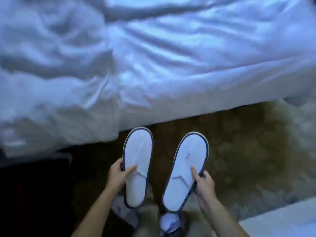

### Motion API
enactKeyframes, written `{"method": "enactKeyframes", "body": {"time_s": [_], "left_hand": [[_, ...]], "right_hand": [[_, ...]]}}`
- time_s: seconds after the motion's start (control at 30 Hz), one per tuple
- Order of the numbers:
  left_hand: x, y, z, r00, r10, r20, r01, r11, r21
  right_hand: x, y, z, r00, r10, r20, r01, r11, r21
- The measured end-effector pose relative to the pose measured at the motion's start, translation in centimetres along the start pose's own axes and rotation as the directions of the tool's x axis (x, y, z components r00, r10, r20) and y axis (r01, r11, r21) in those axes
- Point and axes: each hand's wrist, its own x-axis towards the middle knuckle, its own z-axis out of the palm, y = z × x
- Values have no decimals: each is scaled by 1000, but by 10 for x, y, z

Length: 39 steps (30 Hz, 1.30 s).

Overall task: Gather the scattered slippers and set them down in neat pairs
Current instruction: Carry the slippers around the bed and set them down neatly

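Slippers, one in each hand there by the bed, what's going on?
A person stands at the edge of a bed with rumpled white bedding, holding two white slippers with dark trim above the patterned carpet. The left hand grips the left slipper by its outer edge, thumb on top; the right hand holds the right slipper the same way. Both point toward the bed, side by side but apart. Neither has been set down yet.

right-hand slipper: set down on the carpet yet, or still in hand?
In hand. The right hand grips the right slipper at its edge, thumb on top, above the carpet. The left hand holds the other slipper likewise.
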Motion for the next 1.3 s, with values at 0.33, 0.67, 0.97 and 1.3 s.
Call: {"method": "enactKeyframes", "body": {"time_s": [0.33, 0.67, 0.97, 1.3], "left_hand": [[-152, 176, 90, 940, 126, 318, -167, 980, 106], [-191, 260, 303, 847, 81, 525, -243, 938, 248], [-200, 346, 475, 825, 96, 556, -325, 886, 329], [-143, 447, 660, 771, 139, 621, -425, 839, 340]], "right_hand": [[-126, -87, -156, 996, -71, -50, 83, 950, 301], [-75, -97, -317, 988, 74, -133, 11, 838, 545], [1, -169, -481, 977, 91, -194, 32, 835, 550], [123, -282, -582, 974, 63, -218, 80, 803, 591]]}}
